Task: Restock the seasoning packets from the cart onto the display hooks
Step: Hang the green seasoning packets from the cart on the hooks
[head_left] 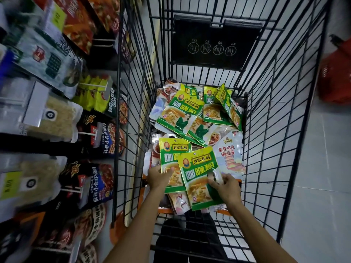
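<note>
The left hand (158, 176) grips one green packet (171, 154) and the right hand (227, 185) pinches a second packet (197, 168) over the cart (246, 118), so a loose pinch could drop one.

The hanging packets (49, 59) at the left are smearing into blur, their print going unreadable, and the red basket (336, 73) is running off the right edge (only part of it is showing). In the cart (275, 111), the green packets (180, 112) are burying most of the pale packets (230, 158), the left hand (157, 176) is hiding its fingers behind the back packet (171, 154), and the right hand (226, 185) is covering a lower corner of the front packet (197, 168). Both forearms (133, 234) are being cut off by the bottom edge.
</note>
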